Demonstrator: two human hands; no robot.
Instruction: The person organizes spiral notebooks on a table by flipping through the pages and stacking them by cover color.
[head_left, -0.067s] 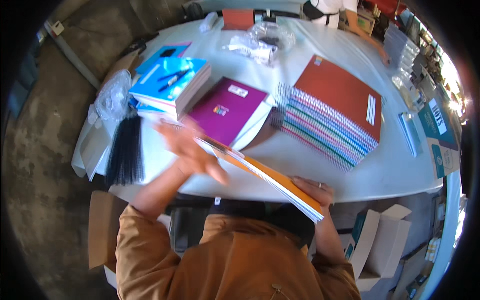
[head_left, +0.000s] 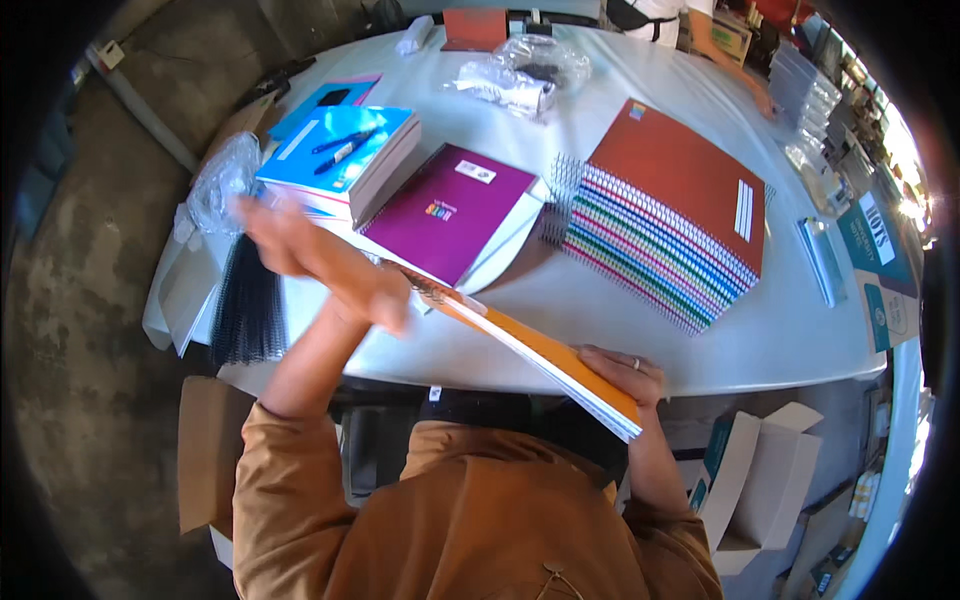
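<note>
An orange-covered notebook (head_left: 545, 352) stands tilted on edge at the table's front, its white pages facing me. My right hand (head_left: 625, 376), with a ring on one finger, grips its right end. At the notebook's upper left end, where a spiral coil shows, my left hand (head_left: 325, 258) is raised with fingers stretched out, partly blurred and holding nothing. Behind it lies a purple spiral notebook (head_left: 450, 215) over white sheets. A tall stack of spiral notebooks with a brown cover on top (head_left: 675, 180) stands to the right, its coils in several colours.
Left of the purple notebook, pens (head_left: 345, 152) lie on a stack of blue books (head_left: 335, 140). Black binding coils (head_left: 248, 310) hang by the left edge near clear plastic wrap (head_left: 222, 175). Open cardboard boxes (head_left: 765, 475) stand below the table. Another person's arm (head_left: 730, 70) reaches in at far right.
My left hand has moved left and slightly up, away from the notebook's coil end. The right hand keeps its grip, and the notebook has barely shifted.
</note>
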